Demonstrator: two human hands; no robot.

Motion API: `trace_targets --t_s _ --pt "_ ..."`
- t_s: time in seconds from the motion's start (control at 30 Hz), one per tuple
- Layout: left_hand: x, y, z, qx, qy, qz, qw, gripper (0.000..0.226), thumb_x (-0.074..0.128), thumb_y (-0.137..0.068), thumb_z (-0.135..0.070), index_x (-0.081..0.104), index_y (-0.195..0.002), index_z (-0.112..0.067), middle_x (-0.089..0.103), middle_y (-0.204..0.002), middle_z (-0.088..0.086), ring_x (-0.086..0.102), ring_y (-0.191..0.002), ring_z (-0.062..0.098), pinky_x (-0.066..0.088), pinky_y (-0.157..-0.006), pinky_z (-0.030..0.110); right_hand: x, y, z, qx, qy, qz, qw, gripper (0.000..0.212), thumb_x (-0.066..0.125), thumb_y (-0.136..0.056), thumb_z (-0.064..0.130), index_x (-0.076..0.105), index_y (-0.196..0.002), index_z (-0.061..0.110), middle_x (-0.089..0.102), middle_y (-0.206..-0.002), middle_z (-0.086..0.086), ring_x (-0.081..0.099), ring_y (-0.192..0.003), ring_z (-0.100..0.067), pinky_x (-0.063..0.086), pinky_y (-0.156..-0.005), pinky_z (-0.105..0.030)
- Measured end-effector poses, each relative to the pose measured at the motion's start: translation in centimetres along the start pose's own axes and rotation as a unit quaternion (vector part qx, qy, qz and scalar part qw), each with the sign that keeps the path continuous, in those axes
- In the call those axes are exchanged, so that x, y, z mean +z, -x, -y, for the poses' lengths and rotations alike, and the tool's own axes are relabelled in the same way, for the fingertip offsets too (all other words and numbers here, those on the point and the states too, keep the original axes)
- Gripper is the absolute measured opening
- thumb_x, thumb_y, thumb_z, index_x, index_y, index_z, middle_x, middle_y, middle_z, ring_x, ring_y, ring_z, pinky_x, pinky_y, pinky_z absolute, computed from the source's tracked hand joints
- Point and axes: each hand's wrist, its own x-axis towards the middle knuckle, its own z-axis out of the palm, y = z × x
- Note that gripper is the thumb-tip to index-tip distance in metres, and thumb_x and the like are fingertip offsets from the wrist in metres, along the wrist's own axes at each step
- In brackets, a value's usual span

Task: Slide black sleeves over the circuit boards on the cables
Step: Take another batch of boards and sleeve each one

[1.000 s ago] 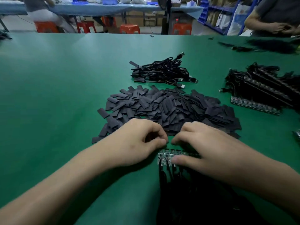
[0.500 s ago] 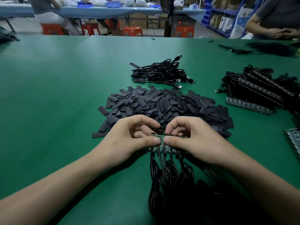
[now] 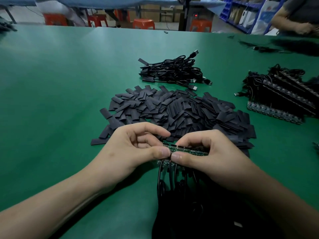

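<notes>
A strip of small green circuit boards [image 3: 185, 150] is held just above the green table [image 3: 60, 100], with black cables [image 3: 170, 185] hanging from it toward me. My left hand [image 3: 136, 149] pinches the strip's left end between thumb and fingers. My right hand [image 3: 205, 156] pinches the strip beside it, thumb tips almost touching. Behind my hands lies a broad pile of flat black sleeves [image 3: 176, 111]. Parts of the boards are hidden by my fingers.
A bundle of sleeved cables with USB plugs [image 3: 174, 70] lies beyond the pile. Rows of boards with cables [image 3: 283, 99] are stacked at the right. Another person's arms [image 3: 296, 21] work at the far right corner. Orange stools [image 3: 143, 23] stand past the table.
Both hands lifted the board strip off the table and raised it, cables trailing below. The thumbs have come together at the strip's left part.
</notes>
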Motion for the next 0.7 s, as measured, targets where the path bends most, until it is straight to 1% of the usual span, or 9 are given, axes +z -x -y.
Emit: trace_targets --t_s 0.1,0.17,0.27,0.33,0.37,0.47,0.53,0.6,0.7 --pt "0.1 -0.1 0.1 -0.015 0.029 0.019 0.999 0.033 0.085 -0.07 -0.011 0.081 -0.099 -0.026 0.072 -0.069 -0.001 0.066 -0.06 0.007 0.053 -0.063 0.015 -0.2 0.1 0.1 -0.002 -0.059 0.027 0.998 0.006 0.078 -0.088 0.029 0.079 -0.086 0.023 0.076 -0.085 0.001 0.07 -0.079 -0.007 0.052 -0.077 -0.02" --pt "0.2 -0.2 0.2 -0.022 0.058 0.035 0.997 0.036 0.087 -0.069 -0.013 0.081 -0.102 -0.025 0.071 -0.069 -0.001 0.064 -0.059 0.007 0.053 -0.063 0.016 -0.1 0.1 0.1 -0.011 -0.081 0.038 0.996 0.008 0.078 -0.088 0.029 0.079 -0.089 0.021 0.077 -0.088 -0.002 0.07 -0.082 -0.009 0.052 -0.08 -0.021" --pt "0.0 -0.6 0.1 -0.004 0.063 0.029 0.998 0.037 0.088 -0.066 -0.018 0.082 -0.102 -0.025 0.07 -0.067 -0.003 0.062 -0.057 0.006 0.052 -0.062 0.015 -0.3 0.0 0.2 0.001 -0.07 0.035 0.997 0.015 0.077 -0.086 0.04 0.079 -0.089 0.025 0.076 -0.087 -0.004 0.069 -0.079 -0.012 0.052 -0.077 -0.025" --pt "-0.2 -0.8 0.0 0.024 0.049 0.0 0.998 0.035 0.093 -0.064 -0.019 0.083 -0.097 -0.025 0.071 -0.068 -0.003 0.064 -0.059 0.005 0.052 -0.063 0.014 -0.3 0.0 0.1 0.014 -0.02 0.018 1.0 0.017 0.076 -0.085 0.047 0.078 -0.089 0.03 0.076 -0.085 0.004 0.069 -0.078 -0.005 0.054 -0.078 -0.029" --pt "-0.3 -0.8 -0.2 0.042 0.036 -0.015 0.998 0.031 0.09 -0.062 -0.023 0.083 -0.093 -0.026 0.072 -0.069 -0.003 0.065 -0.061 0.005 0.053 -0.064 0.013 -0.2 0.1 0.0 0.007 0.031 -0.011 0.999 0.019 0.075 -0.084 0.052 0.077 -0.091 0.034 0.075 -0.087 0.012 0.069 -0.081 -0.001 0.055 -0.079 -0.03" --pt "-0.2 -0.6 -0.2 0.097 -0.006 -0.048 0.994 0.027 0.094 -0.058 -0.024 0.082 -0.082 -0.028 0.075 -0.074 -0.002 0.068 -0.068 0.005 0.054 -0.068 0.015 0.5 0.2 0.5 -0.08 0.21 -0.12 0.967 0.036 0.06 -0.082 0.069 0.074 -0.101 0.041 0.066 -0.094 0.026 0.058 -0.103 0.0 0.048 -0.087 -0.033" --pt "-0.1 -0.6 0.0 0.13 -0.041 -0.058 0.989 0.021 0.09 -0.062 -0.028 0.08 -0.079 -0.03 0.074 -0.078 -0.005 0.066 -0.073 0.008 0.053 -0.072 0.018 1.3 0.0 1.0 -0.134 0.243 -0.127 0.952 0.038 0.055 -0.085 0.067 0.074 -0.102 0.038 0.065 -0.095 0.027 0.054 -0.108 -0.002 0.046 -0.09 -0.039" --pt "0.0 -0.7 0.1 0.151 -0.056 -0.054 0.985 0.016 0.084 -0.066 -0.032 0.079 -0.081 -0.031 0.071 -0.082 -0.008 0.063 -0.078 0.01 0.051 -0.074 0.021 2.0 -0.1 1.2 -0.148 0.197 -0.121 0.962 0.031 0.06 -0.088 0.057 0.077 -0.097 0.032 0.067 -0.093 0.023 0.057 -0.105 -0.003 0.048 -0.088 -0.04" --pt "-0.5 -0.9 -0.2 0.169 -0.082 -0.061 0.98 0.016 0.076 -0.079 -0.034 0.08 -0.094 -0.033 0.075 -0.09 -0.008 0.066 -0.083 0.005 0.051 -0.077 0.018 2.0 -0.1 1.3 -0.11 0.035 -0.077 0.99 0.014 0.07 -0.094 0.035 0.079 -0.092 0.023 0.076 -0.091 0.011 0.07 -0.093 -0.008 0.055 -0.086 -0.038"
